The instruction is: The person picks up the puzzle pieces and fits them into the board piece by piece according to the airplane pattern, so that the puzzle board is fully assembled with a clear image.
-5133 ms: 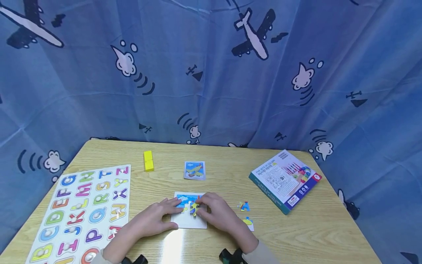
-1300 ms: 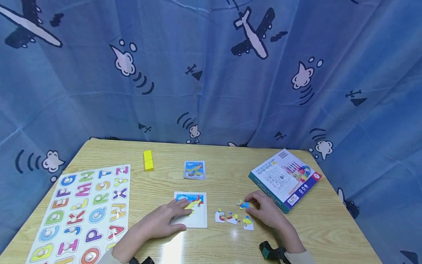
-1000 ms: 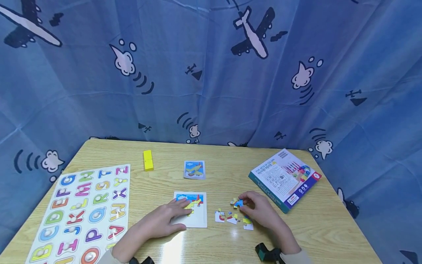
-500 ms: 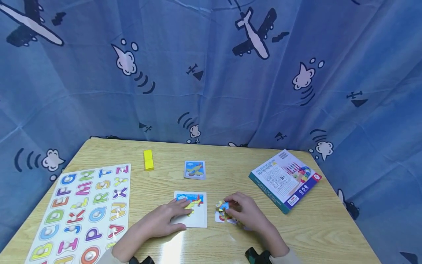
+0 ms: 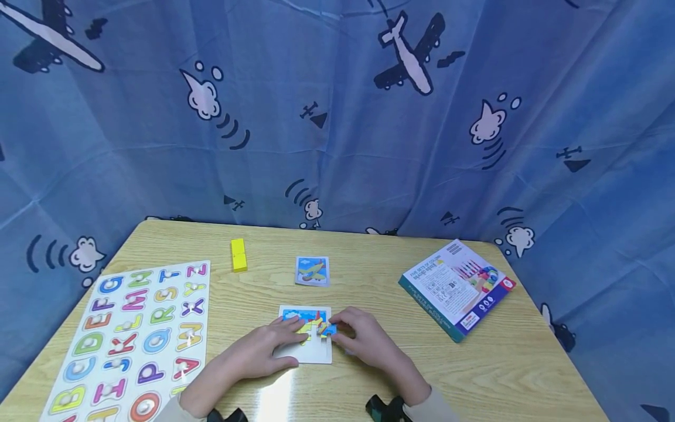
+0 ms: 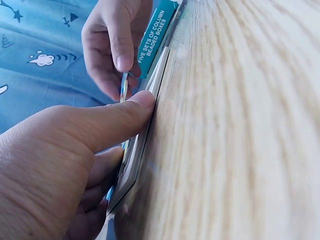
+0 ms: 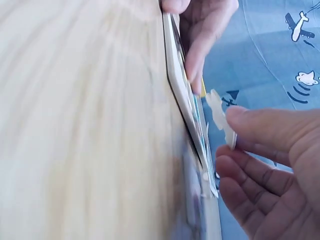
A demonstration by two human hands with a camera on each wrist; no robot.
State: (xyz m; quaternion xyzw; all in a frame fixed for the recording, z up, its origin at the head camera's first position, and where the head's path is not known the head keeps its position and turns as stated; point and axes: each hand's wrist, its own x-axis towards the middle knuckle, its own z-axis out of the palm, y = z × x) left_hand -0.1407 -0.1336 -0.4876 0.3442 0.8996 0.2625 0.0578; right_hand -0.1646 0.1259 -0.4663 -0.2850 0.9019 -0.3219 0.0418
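Observation:
My left hand [image 5: 263,350] lies spread on a small white puzzle board [image 5: 316,355], its fingers over the partly filled airplane picture. In the left wrist view the thumb [image 6: 135,107] presses on the board's near edge. My right hand [image 5: 366,339] pinches a blue and yellow jigsaw piece [image 5: 329,330] between thumb and fingers at the board's right side. From the right wrist, that piece [image 7: 219,117] shows its pale back and stands tilted, raised above the board's surface. Loose jigsaw pieces on the table are mostly hidden under my right hand.
Behind the board lies a square airplane picture card [image 5: 312,271]. A yellow block [image 5: 239,255] stands farther left. The large alphabet board [image 5: 145,319] covers the table's left side, and a bead-set box [image 5: 456,287] lies at the right. A blue curtain [image 5: 337,146] hangs behind the table.
My right hand has picked up the blue and yellow jigsaw piece from the right and carried it left, over the loose pieces, to the board. The left hand has stayed on the board lately.

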